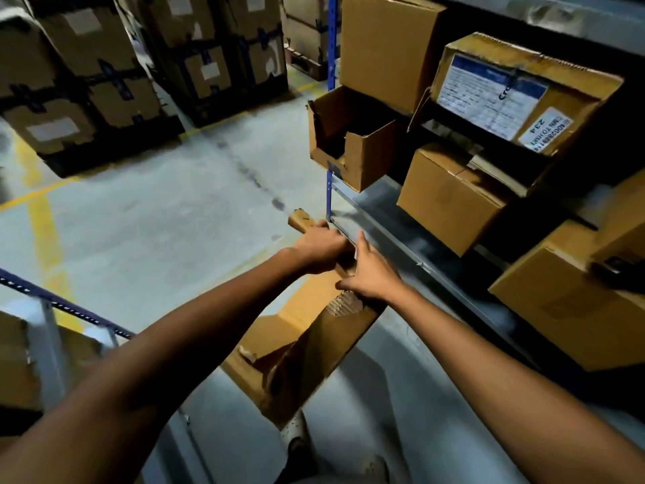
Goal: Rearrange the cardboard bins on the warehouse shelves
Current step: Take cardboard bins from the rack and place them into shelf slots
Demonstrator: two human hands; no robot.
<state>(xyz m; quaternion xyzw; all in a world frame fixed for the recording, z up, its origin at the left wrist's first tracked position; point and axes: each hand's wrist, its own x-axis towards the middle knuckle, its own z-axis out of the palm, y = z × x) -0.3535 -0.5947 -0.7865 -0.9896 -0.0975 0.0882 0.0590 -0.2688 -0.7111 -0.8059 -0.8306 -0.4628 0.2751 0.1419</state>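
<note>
Head view shows the left hand (319, 248) clenched around the top edge of a torn brown cardboard bin (314, 347) beside the grey metal shelf (384, 218); the right hand (371, 274) rests half-open on that edge.

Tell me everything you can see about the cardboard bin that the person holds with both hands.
The cardboard bin is brown corrugated board, open-topped and worn: its near edge is torn, showing the ridged inner layer, and one side is ripped lower down. It is held tilted in the air in front of the metal shelf, above the grey floor. The left hand grips its far upper edge, fingers curled over it. The right hand rests on the torn edge nearer the shelf. Its inside looks empty, though part is hidden.
</note>
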